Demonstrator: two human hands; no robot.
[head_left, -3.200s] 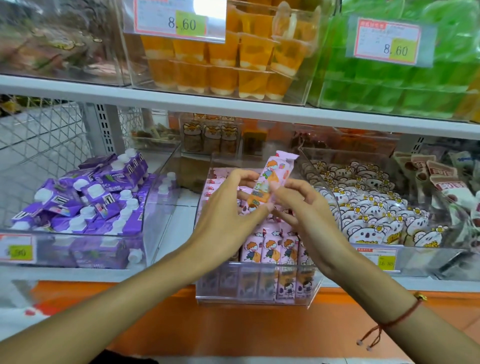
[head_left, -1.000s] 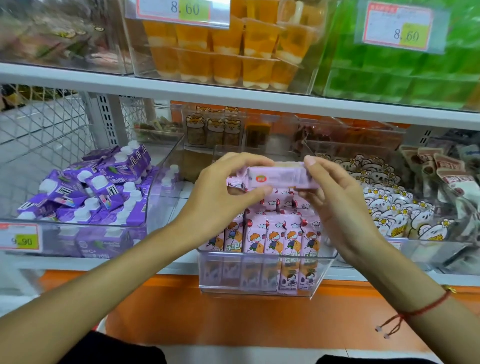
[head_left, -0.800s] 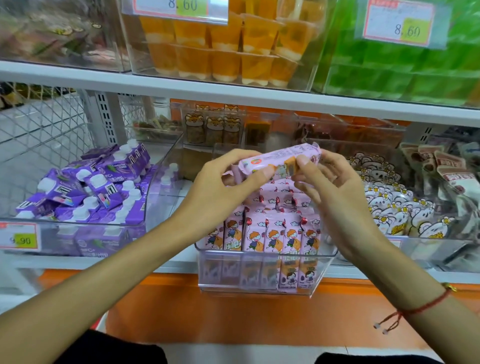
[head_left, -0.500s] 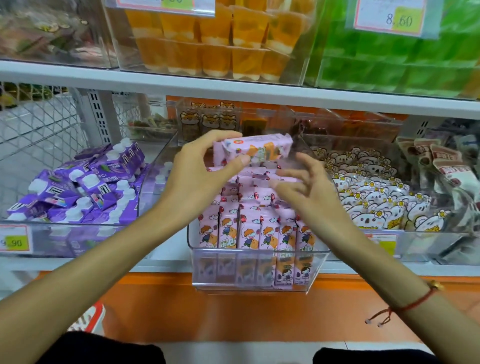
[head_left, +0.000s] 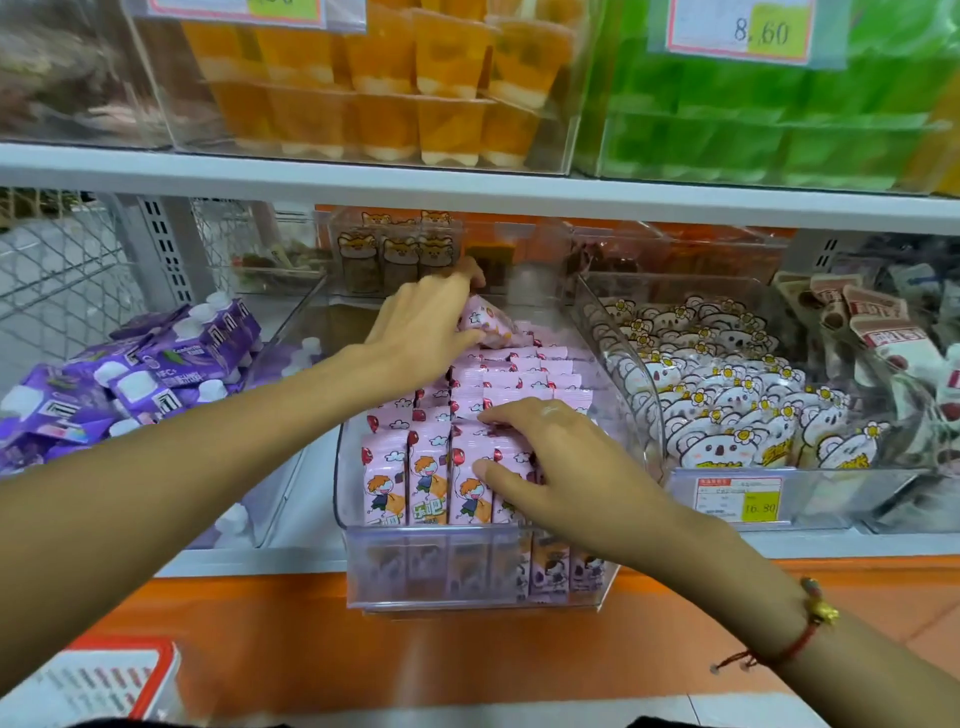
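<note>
Left hand (head_left: 421, 332) grips one pink packet (head_left: 488, 325) at the clear bin's (head_left: 467, 566) far end. Right hand (head_left: 550, 457), fingers relaxed, presses the near packet rows (head_left: 410, 467).

White shelf board (head_left: 467, 192) above – orange ledge (head_left: 311, 623) below, wire mesh (head_left: 62, 260) left

Red cord bracelet (head_left: 799, 638), gold charm (head_left: 823, 613), right wrist

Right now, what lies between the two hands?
Rows of pink packets in the bin, between the left hand, gripping one packet, and the right hand; head view.
</note>
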